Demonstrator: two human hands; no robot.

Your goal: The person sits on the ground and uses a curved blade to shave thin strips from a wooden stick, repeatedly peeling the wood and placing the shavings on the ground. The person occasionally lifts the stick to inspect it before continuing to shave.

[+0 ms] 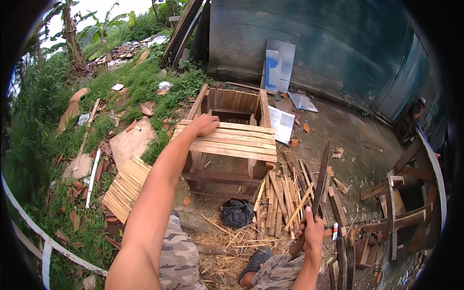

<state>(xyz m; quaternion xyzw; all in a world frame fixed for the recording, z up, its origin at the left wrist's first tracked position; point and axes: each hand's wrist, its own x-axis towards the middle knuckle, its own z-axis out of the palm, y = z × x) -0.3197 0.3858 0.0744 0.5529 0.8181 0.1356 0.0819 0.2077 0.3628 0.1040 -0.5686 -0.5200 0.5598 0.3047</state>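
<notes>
A wooden box frame (222, 180) stands in front of me, with a row of pale bamboo slats (237, 145) laid side by side across its top. My left hand (208, 124) reaches over and grips the far edge of these slats, fingers curled together. On the right, my right hand (311, 229) is closed around the handle of a machete (323, 179), its long dark blade pointing up and away. A thin yellow bamboo strip (299, 205) passes close to that hand; I cannot tell whether it is held too.
Split wood sticks (278, 203) are heaped right of the frame, beside a black plastic bag (237, 213). A bamboo slat panel (126, 186) lies on the left. Wooden structures (401, 217) stand at right, where a person (416, 112) sits farther back. A wall (328, 53) rises behind.
</notes>
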